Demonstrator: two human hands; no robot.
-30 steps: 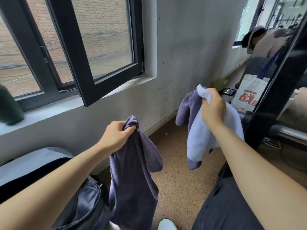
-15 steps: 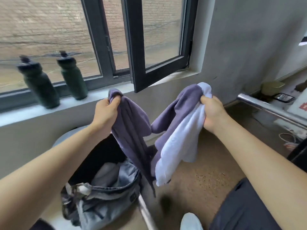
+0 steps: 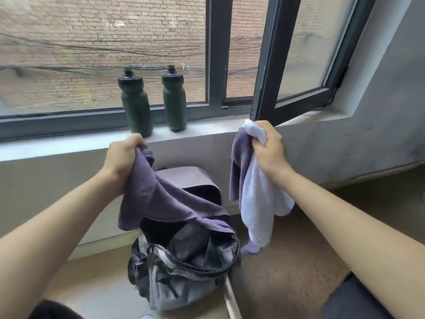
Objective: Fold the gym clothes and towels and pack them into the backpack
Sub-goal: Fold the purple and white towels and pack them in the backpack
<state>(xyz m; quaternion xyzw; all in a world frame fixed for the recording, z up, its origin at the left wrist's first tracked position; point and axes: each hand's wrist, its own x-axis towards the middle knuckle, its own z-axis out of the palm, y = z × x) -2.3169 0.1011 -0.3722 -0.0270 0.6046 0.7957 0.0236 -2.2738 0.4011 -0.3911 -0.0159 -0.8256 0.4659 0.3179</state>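
Lowered purple towel (image 3: 161, 199) over backpack (image 3: 184, 272), left hand (image 3: 122, 157) clenching; right hand (image 3: 268, 153), white towel (image 3: 259, 208).

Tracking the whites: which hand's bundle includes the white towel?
The one in the right hand: a white towel hangs there beside purple cloth. The left hand grips only a purple towel, draping onto the open backpack.

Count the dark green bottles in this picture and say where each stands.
2. Both stand upright on the windowsill, side by side but apart: the left bottle and the right bottle, nearer the open window. Others may be out of frame.
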